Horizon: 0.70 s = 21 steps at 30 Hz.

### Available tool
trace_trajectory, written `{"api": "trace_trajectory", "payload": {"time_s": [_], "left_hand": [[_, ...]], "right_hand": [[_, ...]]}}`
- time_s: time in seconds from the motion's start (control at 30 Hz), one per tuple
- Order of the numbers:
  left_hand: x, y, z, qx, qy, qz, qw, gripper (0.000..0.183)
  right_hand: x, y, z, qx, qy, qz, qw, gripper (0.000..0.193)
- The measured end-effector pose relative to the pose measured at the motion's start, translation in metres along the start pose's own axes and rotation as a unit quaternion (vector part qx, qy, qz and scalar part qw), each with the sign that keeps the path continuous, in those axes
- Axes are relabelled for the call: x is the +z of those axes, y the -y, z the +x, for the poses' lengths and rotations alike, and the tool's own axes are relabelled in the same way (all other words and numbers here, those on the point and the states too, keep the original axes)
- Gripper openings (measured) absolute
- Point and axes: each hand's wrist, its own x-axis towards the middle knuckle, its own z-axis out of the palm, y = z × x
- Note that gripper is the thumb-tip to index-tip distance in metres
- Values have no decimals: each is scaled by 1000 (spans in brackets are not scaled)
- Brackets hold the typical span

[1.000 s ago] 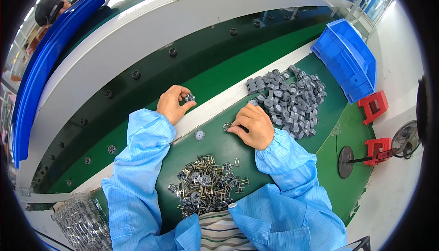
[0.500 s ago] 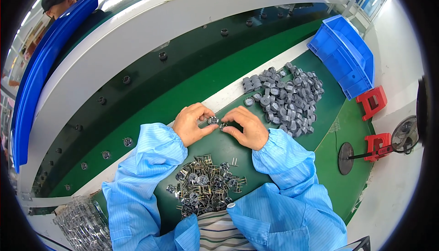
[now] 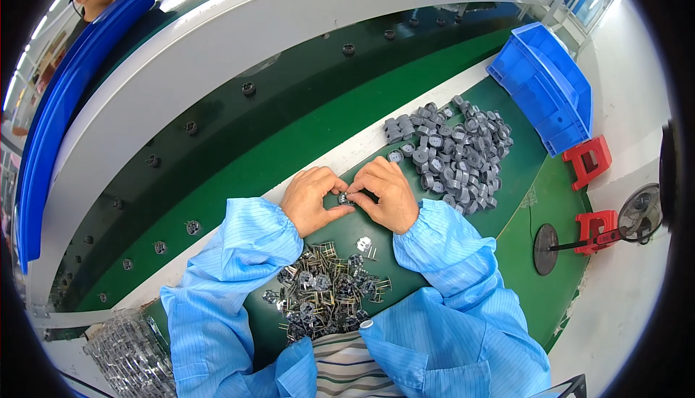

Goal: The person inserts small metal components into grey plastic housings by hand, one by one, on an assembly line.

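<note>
My left hand (image 3: 313, 199) and my right hand (image 3: 385, 194) meet over the green worktop (image 3: 269, 329). Their fingertips pinch one small, shiny, dark round part (image 3: 344, 199) with metal bits, partly covered by the fingers. Just below the hands lies a heap of pronged metal-and-clear parts (image 3: 318, 289), their brass-coloured pins pointing every way. One bright pronged piece (image 3: 365, 244) rests apart, at the heap's upper right. Beyond my right hand is a big pile of grey round caps (image 3: 463, 152).
A green conveyor belt (image 3: 304, 119) carrying spaced dark round parts (image 3: 249, 89) runs along the far side. Blue bins (image 3: 543, 86) stand at the far right, near red stools (image 3: 588, 160) and a fan (image 3: 641, 213). Stacked clear trays (image 3: 130, 354) sit lower left. Another person is at upper left.
My hands, earlier slightly apart with a small piece in each, have come together on one part. A bright piece now shows beside the heap. The belt's parts have shifted left.
</note>
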Motion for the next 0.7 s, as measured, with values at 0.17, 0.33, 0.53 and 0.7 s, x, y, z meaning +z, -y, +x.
{"api": "trace_trajectory", "payload": {"time_s": [0.17,0.33,0.53,0.7], "left_hand": [[2,1,-1,-10,0,-2,1000,37],[2,-2,-2,-25,1,6,1000,37],[0,-3,-2,-68,45,1,997,35],[3,-2,-2,-24,-3,6,1000,37]], "right_hand": [[5,-3,-2,48,-11,57,997,15],[1,9,2,-22,-34,-51,998,12],[8,-6,-3,93,-11,105,990,10],[8,-9,-4,115,7,100,988,11]]}}
